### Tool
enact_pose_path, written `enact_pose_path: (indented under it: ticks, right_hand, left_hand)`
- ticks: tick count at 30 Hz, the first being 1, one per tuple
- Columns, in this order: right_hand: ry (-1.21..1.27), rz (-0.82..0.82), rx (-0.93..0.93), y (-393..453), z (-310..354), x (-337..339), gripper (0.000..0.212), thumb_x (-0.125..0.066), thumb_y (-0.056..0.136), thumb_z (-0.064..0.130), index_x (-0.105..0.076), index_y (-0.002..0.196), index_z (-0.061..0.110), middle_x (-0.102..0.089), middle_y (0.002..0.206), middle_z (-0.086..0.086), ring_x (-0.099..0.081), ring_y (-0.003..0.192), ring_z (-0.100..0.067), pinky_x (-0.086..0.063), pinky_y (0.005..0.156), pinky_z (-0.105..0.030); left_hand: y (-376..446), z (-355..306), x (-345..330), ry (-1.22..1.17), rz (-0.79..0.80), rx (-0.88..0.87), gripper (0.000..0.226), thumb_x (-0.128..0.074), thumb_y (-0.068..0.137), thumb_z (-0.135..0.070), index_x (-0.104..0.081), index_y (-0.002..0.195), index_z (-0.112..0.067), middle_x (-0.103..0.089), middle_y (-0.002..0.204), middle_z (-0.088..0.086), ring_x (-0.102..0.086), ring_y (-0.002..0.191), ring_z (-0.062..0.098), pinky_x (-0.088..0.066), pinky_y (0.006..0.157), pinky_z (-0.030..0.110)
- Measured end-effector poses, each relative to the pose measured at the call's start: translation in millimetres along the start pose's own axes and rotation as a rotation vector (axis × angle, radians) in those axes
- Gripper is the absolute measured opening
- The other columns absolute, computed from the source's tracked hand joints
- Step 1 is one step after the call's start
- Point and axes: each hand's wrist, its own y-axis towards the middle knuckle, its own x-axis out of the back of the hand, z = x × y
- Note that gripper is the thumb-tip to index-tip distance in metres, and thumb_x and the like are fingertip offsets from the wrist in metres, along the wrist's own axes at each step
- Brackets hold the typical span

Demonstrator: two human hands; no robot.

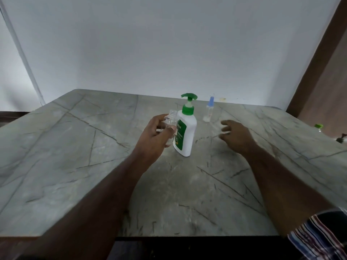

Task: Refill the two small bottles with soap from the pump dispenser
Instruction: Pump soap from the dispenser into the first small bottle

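At the near edge: a striped sleeve in blue, white and dark red [317, 239] shows at the lower right corner, over the person's right upper arm.
Work surface: a grey-green stone-look tabletop with dark vein lines [75, 147] runs from the near edge to the wall; both bare forearms reach out over it.
Left hand: the left hand [156, 135] is raised above the tabletop, fingers and thumb curled round a small clear plastic bottle [170, 121]. The bottle's neck points up and away; its cap is not discernible. A little pale residue seems to sit at its lower end, though blur makes this uncertain.
Right hand: the right hand [235, 136] hovers to the right of the dispenser, fingers loosely spread and slightly bent, holding nothing, apart from every bottle.
Dispenser: a white plastic pump bottle with a green label, green collar and green pump head [185, 132] stands upright on the tabletop, just right of the held bottle and partly overlapped by it in view.
Second bottle: a small clear bottle with a pale blue cap [208, 111] stands upright behind and to the right of the dispenser, capped, with a small amount of white content at its base.
Far right edge: a green-capped item [318, 126] and a dark pump top [341, 138] are cut off by the frame.
Background: a plain pale wall [169, 44].
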Motion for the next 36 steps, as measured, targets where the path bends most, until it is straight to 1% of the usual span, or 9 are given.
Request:
enact_pose_path:
  ticks: [5,9,12,15,19,22,26,30,36]
  right_hand:
    - [0.380,0.254,0.105,21,66,-33,0.031,-0.074,0.079,0.001,-0.066,0.108,0.006,-0.071,0.099,-0.007,-0.068,0.087,-0.017,-0.057,0.073,-0.023]
    - [0.361,0.298,0.079,34,87,-50,0.004,-0.061,0.089,0.001,-0.064,0.087,0.003,-0.068,0.096,-0.011,-0.066,0.084,-0.023,-0.057,0.073,-0.032]
    - [0.507,0.426,0.008,41,91,-64,0.020,-0.060,0.093,0.007,-0.062,0.107,-0.008,-0.066,0.108,-0.021,-0.065,0.098,-0.038,-0.055,0.089,-0.052]
    - [0.708,0.579,-0.030,40,95,-66,0.036,-0.049,0.099,0.010,-0.051,0.127,-0.013,-0.061,0.117,-0.025,-0.064,0.098,-0.034,-0.059,0.080,-0.037]
    - [0.533,0.543,0.030,49,86,-66,0.031,-0.061,0.093,0.014,-0.062,0.121,-0.001,-0.064,0.122,-0.021,-0.063,0.111,-0.038,-0.050,0.097,-0.055]
    - [0.461,0.541,0.016,59,71,-73,0.031,-0.068,0.082,0.027,-0.069,0.107,0.011,-0.070,0.112,-0.014,-0.068,0.102,-0.036,-0.053,0.089,-0.059]
    - [0.575,0.565,0.040,47,83,-68,0.013,-0.063,0.092,0.014,-0.070,0.104,0.013,-0.068,0.117,-0.014,-0.066,0.107,-0.035,-0.050,0.097,-0.056]
    - [0.573,0.569,0.032,44,83,-67,0.020,-0.060,0.094,0.012,-0.066,0.112,0.007,-0.068,0.118,-0.016,-0.065,0.110,-0.035,-0.048,0.099,-0.055]
    - [0.847,0.415,-0.073,32,85,-41,0.022,-0.051,0.097,0.015,-0.068,0.110,0.013,-0.072,0.103,-0.007,-0.066,0.099,-0.028,-0.054,0.088,-0.042]
  left_hand:
    - [4,4,7,0.004,-0.083,0.039,0.035,-0.060,0.092,-0.030,-0.056,0.126,-0.028,-0.065,0.110,0.002,-0.067,0.096,0.019,-0.059,0.076,0.037]
    - [9,9,11,0.045,-0.136,0.051,0.034,-0.059,0.096,-0.024,-0.055,0.129,-0.024,-0.065,0.106,-0.002,-0.062,0.080,0.006,-0.052,0.058,0.013]
    - [13,12,11,0.115,-0.162,0.062,0.039,-0.058,0.097,-0.024,-0.051,0.135,-0.024,-0.062,0.103,-0.011,-0.059,0.078,0.003,-0.047,0.053,0.009]
    - [16,13,14,0.139,-0.208,0.068,0.039,-0.057,0.097,-0.026,-0.050,0.135,-0.023,-0.058,0.095,-0.016,-0.057,0.082,0.002,-0.044,0.061,0.017]
    - [18,15,16,0.155,-0.222,0.087,0.038,-0.056,0.097,-0.032,-0.051,0.133,-0.022,-0.057,0.099,-0.018,-0.056,0.090,0.003,-0.042,0.067,0.021]
    - [17,14,14,0.198,-0.204,0.089,0.040,-0.056,0.096,-0.035,-0.050,0.134,-0.023,-0.057,0.100,-0.018,-0.057,0.092,0.003,-0.045,0.070,0.024]
    - [14,10,13,0.234,-0.185,0.096,0.039,-0.056,0.096,-0.034,-0.049,0.134,-0.024,-0.060,0.099,-0.014,-0.061,0.084,0.007,-0.053,0.063,0.026]
    - [12,8,15,0.278,-0.198,0.110,0.041,-0.056,0.095,-0.036,-0.049,0.134,-0.025,-0.058,0.095,-0.016,-0.062,0.085,0.009,-0.060,0.075,0.037]
    - [8,7,14,0.296,-0.157,0.123,0.036,-0.056,0.095,-0.038,-0.049,0.129,-0.028,-0.060,0.099,-0.015,-0.062,0.082,0.007,-0.051,0.060,0.024]
